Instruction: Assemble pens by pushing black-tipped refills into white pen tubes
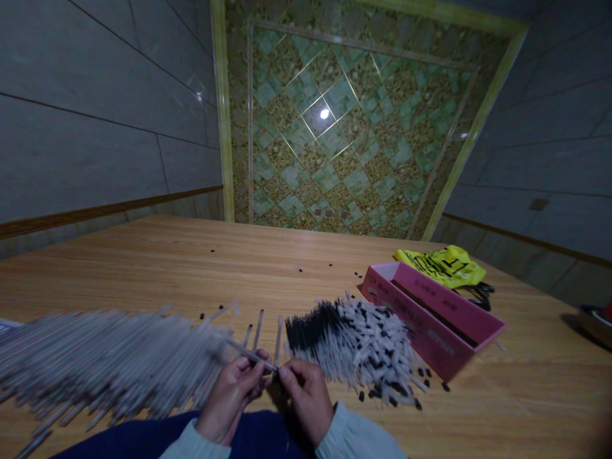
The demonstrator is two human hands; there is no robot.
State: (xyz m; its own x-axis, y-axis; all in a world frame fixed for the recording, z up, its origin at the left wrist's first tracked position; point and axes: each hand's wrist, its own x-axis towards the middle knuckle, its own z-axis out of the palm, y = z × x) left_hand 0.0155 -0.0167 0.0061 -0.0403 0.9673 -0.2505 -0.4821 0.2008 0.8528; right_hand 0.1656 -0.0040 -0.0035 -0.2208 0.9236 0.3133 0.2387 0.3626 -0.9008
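My left hand (235, 394) is closed around a slim clear pen barrel (243, 350), which slants down toward my right hand. The thumb and forefinger of my right hand (306, 394) pinch together at the barrel's near end, where a small dark tip shows; the fingers partly hide it. Left of my hands lies a wide heap of pen barrels (119, 363), roughly parallel. Just beyond my hands, a few single pens (258, 328) lie apart on the wood. To the right is a pile of white pen pieces with black ends (377, 344), next to a bundle of black-tipped pieces (310, 328).
A pink open box (425, 319) stands at an angle behind the right pile. Behind it lies a yellow plastic bag (444, 266) with black print. Small black plugs (446, 386) are scattered over the wooden table (229, 255). Part of a bowl (600, 315) shows at the right edge.
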